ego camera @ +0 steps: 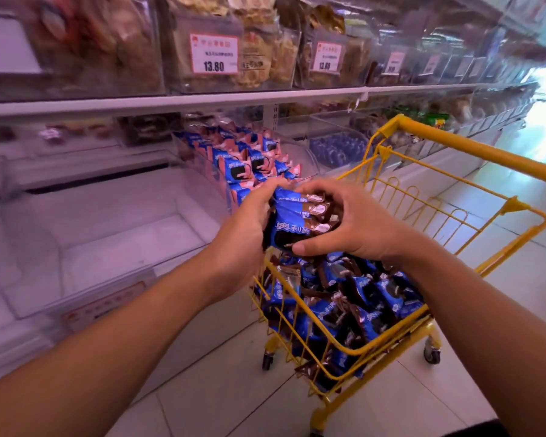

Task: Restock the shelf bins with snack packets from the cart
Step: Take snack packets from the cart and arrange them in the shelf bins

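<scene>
- Both hands are up over the small yellow wire cart (454, 197), and between them sits a stack of blue-and-brown foil snack packets (300, 222).
- Left hand (249, 219) wraps the stack's left side, fingers curled over its top edge; right hand (356, 222) cups the other side, thumb tucked underneath. A firm two-handed grasp.
- The stack hangs above the cart's near corner, just beside the clear plastic shelf bin of matching blue and pink packets (249, 162).
- Plenty more packets (360, 301) lie heaped in the cart basket.
- To the left, a big clear empty bin (85, 244) waits, a likely target.
- My read: this is the carry-across. Keep the squeeze even so the slippery foil doesn't fan out, clear the bin's front lip, then set the stack down upright instead of dropping it.
</scene>
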